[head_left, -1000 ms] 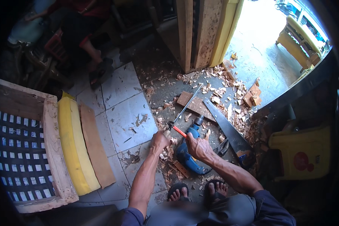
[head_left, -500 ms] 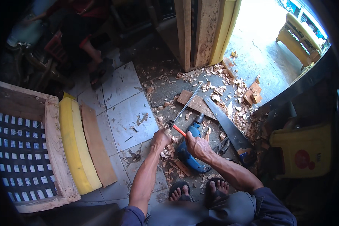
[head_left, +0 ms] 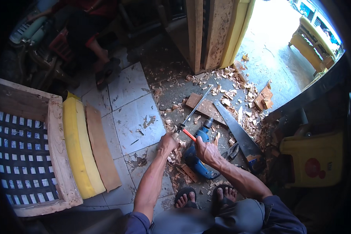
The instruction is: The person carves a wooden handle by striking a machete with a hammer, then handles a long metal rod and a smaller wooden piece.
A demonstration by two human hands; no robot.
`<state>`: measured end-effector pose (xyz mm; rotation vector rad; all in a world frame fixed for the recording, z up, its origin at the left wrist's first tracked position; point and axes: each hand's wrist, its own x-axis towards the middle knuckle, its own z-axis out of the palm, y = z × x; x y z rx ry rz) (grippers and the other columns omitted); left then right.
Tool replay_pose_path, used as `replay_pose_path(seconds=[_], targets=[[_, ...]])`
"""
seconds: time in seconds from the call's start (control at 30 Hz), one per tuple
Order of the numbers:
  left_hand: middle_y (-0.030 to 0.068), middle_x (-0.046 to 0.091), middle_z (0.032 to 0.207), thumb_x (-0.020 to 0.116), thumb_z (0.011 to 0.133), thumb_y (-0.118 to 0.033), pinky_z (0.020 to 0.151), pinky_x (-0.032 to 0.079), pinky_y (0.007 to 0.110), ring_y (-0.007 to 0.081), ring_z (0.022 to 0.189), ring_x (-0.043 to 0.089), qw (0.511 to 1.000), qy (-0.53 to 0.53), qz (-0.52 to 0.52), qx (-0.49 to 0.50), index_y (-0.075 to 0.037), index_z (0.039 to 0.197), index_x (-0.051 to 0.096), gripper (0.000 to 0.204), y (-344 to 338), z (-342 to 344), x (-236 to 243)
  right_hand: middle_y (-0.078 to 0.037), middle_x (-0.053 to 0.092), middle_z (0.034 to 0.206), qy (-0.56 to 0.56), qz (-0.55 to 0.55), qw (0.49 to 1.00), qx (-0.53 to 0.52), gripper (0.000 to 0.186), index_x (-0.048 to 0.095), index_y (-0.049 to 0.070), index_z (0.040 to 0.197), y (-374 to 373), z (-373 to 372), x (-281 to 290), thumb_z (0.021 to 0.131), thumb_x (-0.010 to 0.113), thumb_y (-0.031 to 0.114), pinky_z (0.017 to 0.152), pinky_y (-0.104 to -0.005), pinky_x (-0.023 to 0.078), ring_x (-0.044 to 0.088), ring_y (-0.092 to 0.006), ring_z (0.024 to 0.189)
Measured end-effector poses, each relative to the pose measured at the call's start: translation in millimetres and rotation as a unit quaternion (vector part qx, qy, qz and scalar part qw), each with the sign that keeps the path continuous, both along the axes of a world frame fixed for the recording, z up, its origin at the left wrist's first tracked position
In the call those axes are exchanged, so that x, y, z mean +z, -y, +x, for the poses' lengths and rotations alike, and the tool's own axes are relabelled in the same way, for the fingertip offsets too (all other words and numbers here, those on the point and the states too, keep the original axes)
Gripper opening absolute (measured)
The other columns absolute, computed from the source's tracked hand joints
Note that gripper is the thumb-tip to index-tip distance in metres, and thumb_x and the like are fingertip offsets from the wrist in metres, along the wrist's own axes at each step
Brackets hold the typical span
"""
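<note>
My left hand point(head_left: 168, 143) is closed around the near end of a long thin metal rod tool point(head_left: 197, 105), which points away from me over the floor. Just ahead of that fist sits the tool's small dark head point(head_left: 180, 127). An orange-red handle point(head_left: 188, 135) slants from this head to my right hand point(head_left: 207, 151), whose fingers are wrapped round it. I cannot make out whether handle and rod are one piece. Below the right hand a blue power drill point(head_left: 195, 160) lies on the floor. Beyond it are a brown wooden board point(head_left: 201, 104) and a handsaw point(head_left: 238, 130).
Wood shavings point(head_left: 232, 84) litter the floor. At left stand a webbed wooden frame point(head_left: 56, 148), a yellow foam piece point(head_left: 78, 148) and a brown strip point(head_left: 101, 150). A padded frame point(head_left: 214, 35) rises ahead; a yellow container point(head_left: 314, 160) is at right. Another person point(head_left: 95, 48) sits far left.
The view has shifted slightly, so the surroundings sit a little differently in the picture. Both hands keep their grips, with hardly any movement.
</note>
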<state>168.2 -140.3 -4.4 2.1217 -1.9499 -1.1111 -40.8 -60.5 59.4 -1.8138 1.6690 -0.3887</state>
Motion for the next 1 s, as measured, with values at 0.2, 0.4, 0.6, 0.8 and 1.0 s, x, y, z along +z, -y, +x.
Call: replay_pose_path(seconds=[0.2, 0.4, 0.6, 0.8, 1.0], targets=[[0.0262, 0.072, 0.099, 0.068, 0.084, -0.026, 0.085, 0.056, 0.048, 0.0427, 0.098, 0.07, 0.999, -0.018, 0.037, 0.017, -0.006, 0.11, 0.073, 0.034, 1, 2, -4, -0.023, 0.058, 0.061, -0.025, 0.043, 0.999, -0.011, 0.021, 0.044, 0.007, 0.101, -2, -1, -1, 0.103, 0.051, 0.026, 0.049, -0.0583, 0.043, 0.059, -0.0474, 0.054], [0.0271, 0.071, 0.106, 0.069, 0.084, -0.029, 0.086, 0.057, 0.045, 0.0405, 0.104, 0.07, 0.996, 0.002, 0.088, -0.005, -0.008, 0.111, 0.073, 0.035, 7, 4, -13, -0.023, 0.057, 0.06, -0.009, -0.005, 1.0, -0.001, 0.02, 0.044, 0.008, 0.101, -3, -1, 1, 0.103, 0.049, 0.027, 0.049, -0.0587, 0.043, 0.059, -0.0479, 0.054], [0.0296, 0.071, 0.102, 0.069, 0.085, -0.031, 0.086, 0.057, 0.046, 0.0428, 0.101, 0.07, 0.999, -0.019, 0.03, 0.011, -0.002, 0.107, 0.073, 0.036, -1, 4, -13, -0.022, 0.056, 0.058, -0.038, 0.047, 0.998, -0.002, 0.019, 0.045, 0.008, 0.102, -1, 0, -2, 0.103, 0.051, 0.026, 0.048, -0.057, 0.042, 0.058, -0.0463, 0.052], [0.0252, 0.074, 0.103, 0.074, 0.078, -0.029, 0.085, 0.056, 0.044, 0.0394, 0.097, 0.072, 0.998, 0.028, 0.056, -0.013, -0.001, 0.106, 0.073, 0.04, 11, 8, -12, -0.024, 0.058, 0.06, 0.053, -0.019, 0.997, -0.054, 0.022, 0.045, 0.006, 0.101, -16, -10, 21, 0.103, 0.052, 0.027, 0.05, -0.0585, 0.045, 0.059, -0.0479, 0.053], [0.0066, 0.069, 0.076, 0.082, 0.078, -0.021, 0.054, 0.05, 0.032, 0.0149, 0.059, 0.062, 0.962, -0.243, 0.064, 0.108, 0.001, 0.096, 0.071, 0.03, -33, 23, 19, -0.019, 0.058, 0.058, 0.182, 0.014, 0.964, -0.195, 0.025, 0.052, 0.003, 0.101, -50, -46, 51, 0.1, 0.062, 0.026, 0.049, -0.0484, 0.046, 0.063, -0.0331, 0.05]])
